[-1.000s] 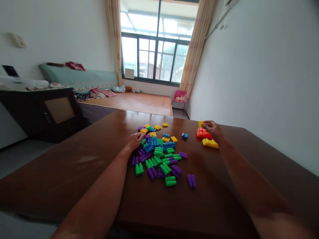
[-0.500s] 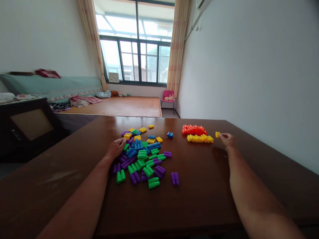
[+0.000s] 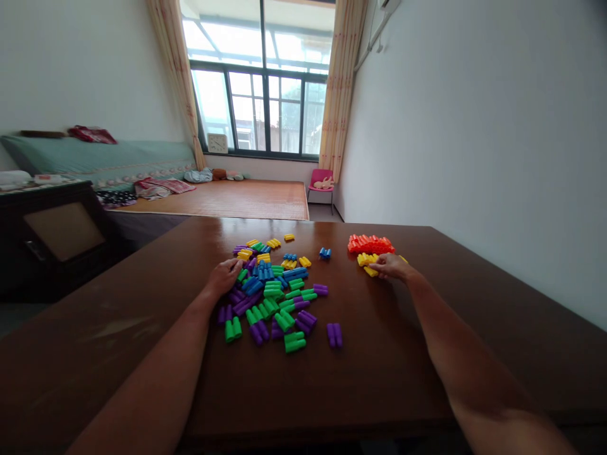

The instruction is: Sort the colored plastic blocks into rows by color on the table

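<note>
My right hand (image 3: 391, 265) pinches a yellow plastic building block (image 3: 370, 271) made of joined tubes. It holds the block at the front of a row of yellow blocks (image 3: 366, 258), and the fingers cover most of that row. Just behind lies a stack of orange-red blocks (image 3: 370, 244). At the left edge of a loose pile, my left hand (image 3: 226, 276) rests with its fingers curled together; what they hold, if anything, is hidden. Green blocks (image 3: 273, 289), blue blocks (image 3: 263, 271) and purple blocks (image 3: 247, 303) make up most of the pile.
All the blocks lie on a glossy dark brown table (image 3: 379, 366). Apart from the pile are a purple block (image 3: 334, 335), a blue block (image 3: 325, 253) and a yellow block (image 3: 289, 237). Beyond the table stand a bed (image 3: 256, 196) and a pink chair (image 3: 321, 178).
My right hand has moved left with the yellow block, from beyond the right end of the yellow row to its front. My left hand has stayed by the pile.
</note>
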Tool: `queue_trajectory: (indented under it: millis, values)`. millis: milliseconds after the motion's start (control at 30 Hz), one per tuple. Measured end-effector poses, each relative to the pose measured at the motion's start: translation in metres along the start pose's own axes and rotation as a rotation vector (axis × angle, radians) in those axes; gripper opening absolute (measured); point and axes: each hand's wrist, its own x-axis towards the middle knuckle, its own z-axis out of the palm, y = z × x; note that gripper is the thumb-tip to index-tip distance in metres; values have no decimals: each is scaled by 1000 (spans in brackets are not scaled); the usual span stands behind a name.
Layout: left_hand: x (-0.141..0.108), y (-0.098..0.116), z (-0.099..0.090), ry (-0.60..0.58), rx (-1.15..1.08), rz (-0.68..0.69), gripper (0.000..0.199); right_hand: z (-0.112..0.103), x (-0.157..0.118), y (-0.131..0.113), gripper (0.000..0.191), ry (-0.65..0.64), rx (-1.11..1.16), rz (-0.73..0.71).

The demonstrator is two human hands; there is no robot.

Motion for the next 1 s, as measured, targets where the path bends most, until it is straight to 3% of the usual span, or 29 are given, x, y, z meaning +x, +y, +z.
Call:
queue_trajectory:
  millis: [100, 200, 300, 400, 533, 600, 700, 833, 1000]
  values:
    - [2, -3, 2, 9, -14, 19, 52, -5, -3, 3, 34, -44, -43, 2]
    - [1, -3, 3, 19, -16, 23, 51, -8, -9, 8, 35, -56, -98, -102]
    - [-1, -1, 3, 17, -10, 24, 52, -8, -13, 6, 36, 27, -128, -184]
    - [-3, 3, 3, 31, -15, 8, 49, 2, -15, -12, 37, 105, -137, -269]
    - [-6, 8, 2, 64, -27, -26, 42, 50, -22, -59, 30, 28, -84, -511]
    - [-7, 11, 1, 73, -32, -34, 39, 84, -24, -85, 22, -28, -138, -629]
    - [-9, 14, -1, 71, -25, -42, 39, 125, -22, -120, 19, 0, -289, -723]
    - [-11, 15, -1, 58, -5, -54, 37, 152, -10, -155, 22, 2, -493, -795]
    - [-12, 14, 1, 55, 29, -77, 36, 169, 8, -177, 34, -92, -576, -799]
